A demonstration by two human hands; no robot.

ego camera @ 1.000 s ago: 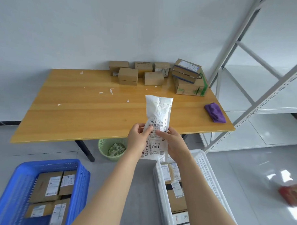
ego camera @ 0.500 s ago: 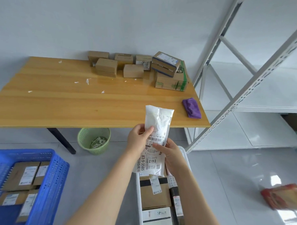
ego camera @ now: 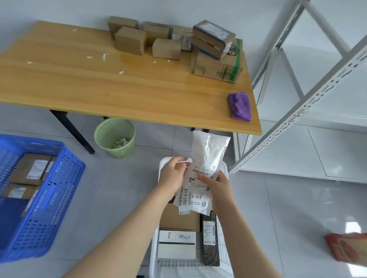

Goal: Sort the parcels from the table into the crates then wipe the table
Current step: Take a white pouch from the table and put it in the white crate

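White poly parcel (ego camera: 209, 152) held upright in both grips, label toward cam: left grip (ego camera: 172, 177) pinches its left edge, right grip (ego camera: 221, 189) curls round its lower right side. Parcel hangs just above far end of white crate (ego camera: 154, 260), boxes already inside. Blue crate (ego camera: 51, 207) at left, w/ boxes too. Cardboard boxes (ego camera: 166, 48) cluster at far right of surface (ego camera: 117, 90); purple cloth (ego camera: 240, 106) near its right edge.

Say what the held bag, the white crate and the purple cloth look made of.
The bag looks like thin plastic film: matte white, crinkled. The white crate: moulded plastic, glossy, perforated. The cloth: probably microfibre, fuzzy, softly folded.
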